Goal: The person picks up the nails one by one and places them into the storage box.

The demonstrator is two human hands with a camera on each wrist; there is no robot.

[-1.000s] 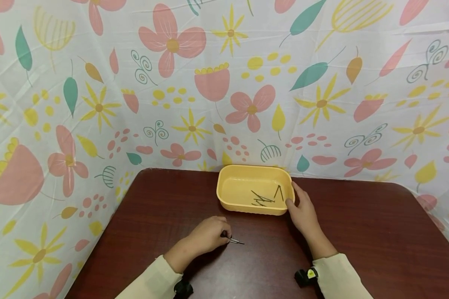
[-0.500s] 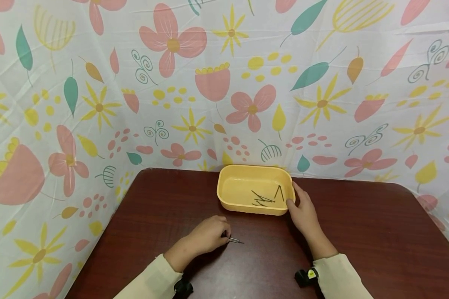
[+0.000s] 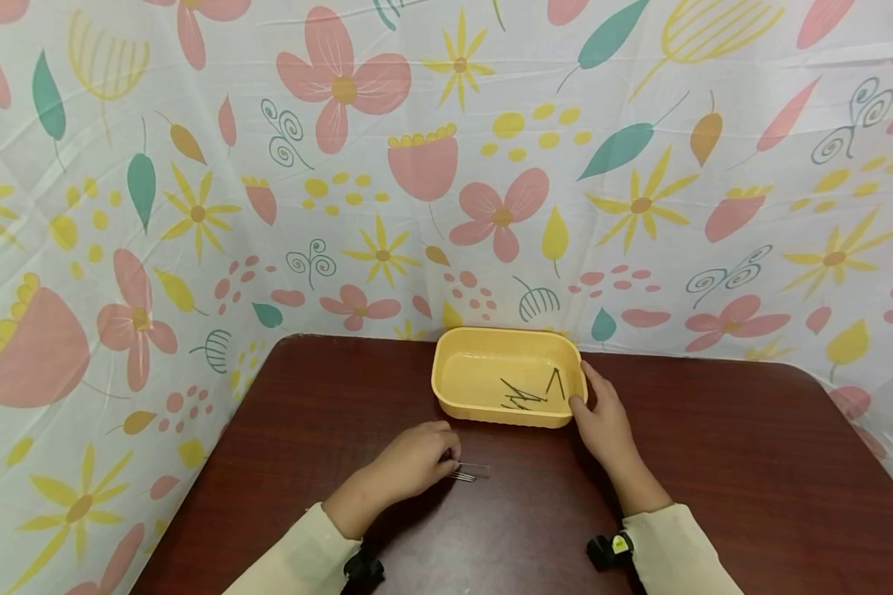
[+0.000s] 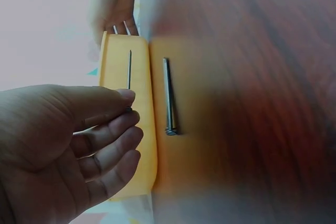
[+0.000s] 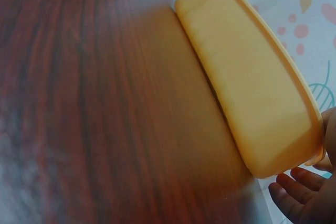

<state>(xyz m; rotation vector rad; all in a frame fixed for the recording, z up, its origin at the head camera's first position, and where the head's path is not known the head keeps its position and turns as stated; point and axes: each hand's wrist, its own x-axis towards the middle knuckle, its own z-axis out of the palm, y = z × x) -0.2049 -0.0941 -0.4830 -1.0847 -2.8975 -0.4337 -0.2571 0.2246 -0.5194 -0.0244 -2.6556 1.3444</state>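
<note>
My left hand [image 3: 413,463] is raised a little over the table, thumb and fingertips pinching one thin metal nail [image 4: 129,72]. The nail's pointed end sticks out past the thumb and its head shows under the fingertips. Below that hand, a small bunch of nails [image 4: 169,98] lies side by side on the tabletop; exactly how many cannot be told. At the back of the table stands a yellow plastic tray [image 3: 461,411] with several dark nails [image 3: 524,397] scattered inside. My right hand [image 3: 603,421] grips the tray's right end, thumb at the rim and fingers outside.
A dark red-brown wooden table [image 3: 737,463] carries everything. A white cloth with printed flowers [image 3: 491,124] hangs right behind the table's back edge and along its left side. Black wrist cameras [image 3: 608,552] sit at both cuffs.
My left hand has risen slightly, and one nail now stands apart from the bunch, pinched in its fingertips. The right hand and the tray have stayed in place.
</note>
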